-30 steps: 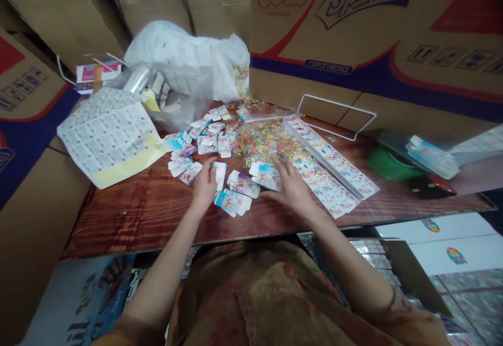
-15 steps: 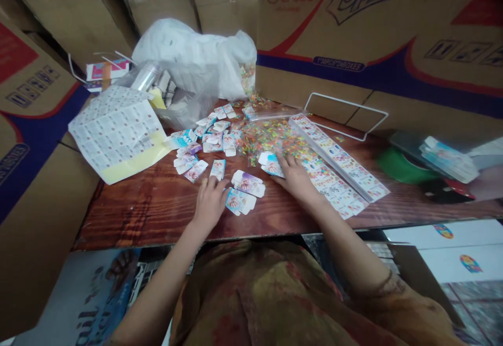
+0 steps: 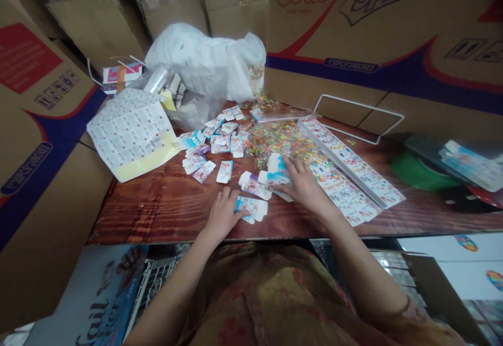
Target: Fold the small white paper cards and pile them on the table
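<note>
Flattened small printed cartons lie on the brown wooden table (image 3: 157, 215) in front of me. My left hand (image 3: 223, 212) has its thumb and fingers closed on the left end of a blue-and-white carton (image 3: 253, 208). My right hand (image 3: 304, 182) curls over a pair of blue-and-white cartons (image 3: 276, 163), its fingers and thumb at their right side. Between my hands lies a purple-and-white carton (image 3: 254, 185). One more small carton (image 3: 225, 171) rests just beyond my left hand, and several others (image 3: 222, 141) lie in a loose pile behind it.
Behind the cartons lies a clear bag of colourful small pieces (image 3: 271, 139). Printed sticker sheets (image 3: 349, 165) lie to the right, near a white wire frame (image 3: 359, 99) and a green roll (image 3: 422, 168). Large cardboard boxes (image 3: 314, 81) and a white plastic bag (image 3: 196, 52) stand behind.
The view has turned slightly left. My left hand has come nearer to me and closed on the blue carton. Beside my right hand, two cartons now show where one showed before.
</note>
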`<state>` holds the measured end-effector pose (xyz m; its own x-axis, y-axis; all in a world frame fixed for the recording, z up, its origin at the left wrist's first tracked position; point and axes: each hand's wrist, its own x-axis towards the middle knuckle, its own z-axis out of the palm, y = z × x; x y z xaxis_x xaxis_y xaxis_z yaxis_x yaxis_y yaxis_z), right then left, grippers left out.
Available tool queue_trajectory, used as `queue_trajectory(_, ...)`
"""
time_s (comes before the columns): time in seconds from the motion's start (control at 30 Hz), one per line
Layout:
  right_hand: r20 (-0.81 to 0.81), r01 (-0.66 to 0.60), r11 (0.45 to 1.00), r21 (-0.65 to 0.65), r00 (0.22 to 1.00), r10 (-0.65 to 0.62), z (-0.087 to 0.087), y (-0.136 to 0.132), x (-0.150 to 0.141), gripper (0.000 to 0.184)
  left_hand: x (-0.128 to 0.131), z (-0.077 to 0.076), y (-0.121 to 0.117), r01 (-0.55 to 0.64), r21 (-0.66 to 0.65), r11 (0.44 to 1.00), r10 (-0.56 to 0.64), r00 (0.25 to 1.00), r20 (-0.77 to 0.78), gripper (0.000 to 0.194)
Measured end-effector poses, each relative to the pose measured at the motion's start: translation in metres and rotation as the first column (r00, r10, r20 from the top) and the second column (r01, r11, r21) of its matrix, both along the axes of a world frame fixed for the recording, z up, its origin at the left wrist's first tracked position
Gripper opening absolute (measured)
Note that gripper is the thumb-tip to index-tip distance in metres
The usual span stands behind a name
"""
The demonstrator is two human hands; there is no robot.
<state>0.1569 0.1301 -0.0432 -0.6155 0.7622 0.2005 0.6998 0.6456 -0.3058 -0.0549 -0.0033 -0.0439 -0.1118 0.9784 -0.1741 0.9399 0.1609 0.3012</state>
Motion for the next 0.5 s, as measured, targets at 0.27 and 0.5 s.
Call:
queue_trajectory(0.27,0.027,0.028,0.993,0.116,0.999,-0.032,-0.011,0.001,-0.003,0.062,0.004,-0.003,0.0,-0.033,0.023,0.999,0.033,0.999,0.005,0.039)
queue_trajectory(0.5,0.026,0.107,0.974,0.198,0.993,-0.114,-0.005,-0.004,-0.002,0.051,0.002,-0.007,-0.006,-0.043,0.078,0.996,0.037,0.997,0.073,0.036)
